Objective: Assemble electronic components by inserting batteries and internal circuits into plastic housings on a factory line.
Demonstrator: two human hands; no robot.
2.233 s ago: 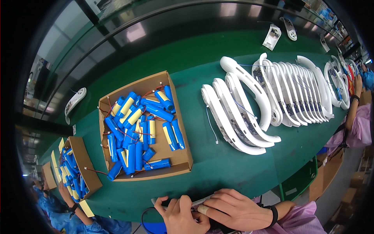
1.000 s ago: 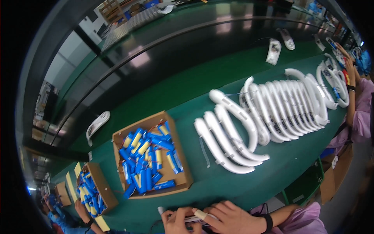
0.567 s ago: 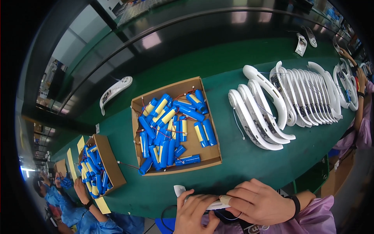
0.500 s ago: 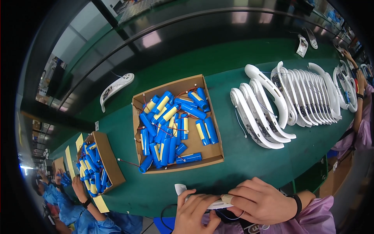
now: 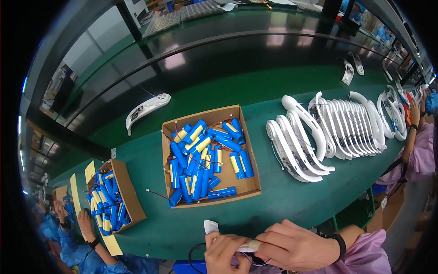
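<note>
At the near edge of the work table (image 5: 292,203), a person's left hand (image 5: 226,253) and right hand (image 5: 294,246) are both engaged on one slim white shell (image 5: 248,247). The left fingers are curled closely over it; the right fingers are bent and pressed together upon it, one wearing a tan covering (image 5: 256,245). The grip's underside is hidden. A white end piece (image 5: 211,226) projects just beyond the left hand. A black band (image 5: 340,247) and a pink sleeve are noted at the right wrist. Ahead, an open cardboard box (image 5: 252,187) contains loosely heaped blue cells (image 5: 245,163) with cream patches and red leads. To its left, a smaller carton (image 5: 129,192) is similarly filled, with a co-worker's hand (image 5: 85,223) beside it. To the right, curved white housings (image 5: 292,153) stand in a close row, circuit boards exposed. Further off, a lone white housing (image 5: 148,110) lies beyond the box, and two more (image 5: 348,73) lie at far right.
</note>
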